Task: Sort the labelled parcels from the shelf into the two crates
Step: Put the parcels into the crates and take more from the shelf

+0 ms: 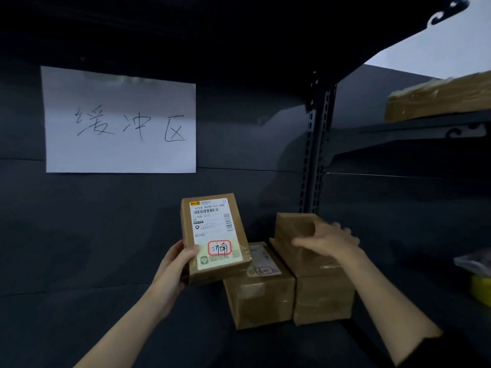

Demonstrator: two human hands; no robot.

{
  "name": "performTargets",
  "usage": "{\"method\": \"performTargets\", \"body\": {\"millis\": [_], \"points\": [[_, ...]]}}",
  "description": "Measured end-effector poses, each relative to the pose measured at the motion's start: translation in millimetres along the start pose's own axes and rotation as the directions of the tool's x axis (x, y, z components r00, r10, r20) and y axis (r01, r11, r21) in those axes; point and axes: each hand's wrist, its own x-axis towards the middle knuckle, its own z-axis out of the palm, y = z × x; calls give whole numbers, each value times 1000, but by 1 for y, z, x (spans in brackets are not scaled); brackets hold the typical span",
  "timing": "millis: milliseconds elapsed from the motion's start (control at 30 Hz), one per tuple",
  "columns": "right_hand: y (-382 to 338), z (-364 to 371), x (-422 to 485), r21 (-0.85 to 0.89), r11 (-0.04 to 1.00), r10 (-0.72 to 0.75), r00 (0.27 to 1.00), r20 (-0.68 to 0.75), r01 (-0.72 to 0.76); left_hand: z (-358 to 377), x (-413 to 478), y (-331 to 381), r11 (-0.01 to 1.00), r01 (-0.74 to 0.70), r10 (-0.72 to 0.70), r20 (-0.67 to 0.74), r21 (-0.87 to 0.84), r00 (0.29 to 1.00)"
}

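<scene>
Left hand (183, 258) grips a small brown cardboard parcel (214, 237) by its lower left edge, held tilted up above the shelf (79, 314), label facing the camera. Label is white with barcodes, "B048" printed, and a red-outlined box with handwritten characters near the bottom. Right hand (325, 240) is clasped over a second parcel (297, 227), thumb on its near face, fingers over the top; it sits on a taped box (322, 296). Another labelled box (259, 285) stands just beside, toward the shelf's right end. Paper sign (121, 120) on the back wall.
</scene>
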Motion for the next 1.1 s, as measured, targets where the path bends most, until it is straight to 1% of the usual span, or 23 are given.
{"method": "performTargets", "body": {"millis": [67,100,167,200,233,267,300,333,367,433,500,567,633,700,733,800,867,967,1033,1100], "points": [[-2,2,-3,55,998,-16,998,-58,19,-3,-2,1,1000,-2,2,-14,1,1000],[-5,3,-5,111,993,-28,997,-79,37,-5,-4,2,1000,-4,4,-18,7,1000],[-13,6,-12,274,956,-76,992,-103,101,-10,-6,4,1000,-7,8,-30,29,1000],[-18,8,-15,385,912,-109,988,-113,144,-14,-7,5,999,-7,9,-41,42,999],[-24,9,-20,509,840,-142,982,-123,185,-17,-8,6,998,-9,12,-53,57,999],[-31,10,-24,637,739,-173,976,-133,217,-21,-9,6,997,-11,16,-67,71,998],[-39,13,-29,755,618,-193,973,-125,219,-24,-10,6,997,-14,21,-85,81,996],[-46,15,-33,849,496,-204,975,-89,181,-28,-11,6,996,-13,22,-105,85,994],[-53,18,-36,916,386,-209,978,-30,111,-33,-12,6,996,-8,19,-129,84,991],[-65,28,-38,979,197,-213,972,99,-57,-44,-16,6,997,16,-3,-178,71,984],[-78,38,-42,980,41,-247,949,198,-194,-58,-19,6,998,41,-30,-222,45,975],[-91,50,-48,957,-69,-282,926,251,-281,-72,-23,8,998,51,-45,-263,19,964],[-104,61,-55,935,-129,-333,903,272,-329,-84,-29,13,999,44,-41,-294,2,955],[-114,73,-60,916,-149,-390,873,292,-373,-96,-37,19,999,39,-41,-321,-15,946],[-118,80,-61,907,-138,-418,853,312,-399,-102,-41,22,999,39,-45,-332,-25,942],[-126,96,-65,898,-77,-456,817,354,-433,-118,-51,27,998,45,-54,-363,-35,930],[-132,112,-71,894,-18,-467,795,388,-447,-135,-59,29,998,65,-69,-407,-23,911],[-140,134,-80,898,40,-463,788,406,-439,-158,-73,27,992,118,-84,-466,45,881],[-147,144,-85,910,124,-455,792,407,-397,-169,-81,24,982,159,-91,-486,100,869],[-155,149,-90,923,258,-458,805,377,-285,-173,-84,23,973,200,-119,-488,117,865]]}}
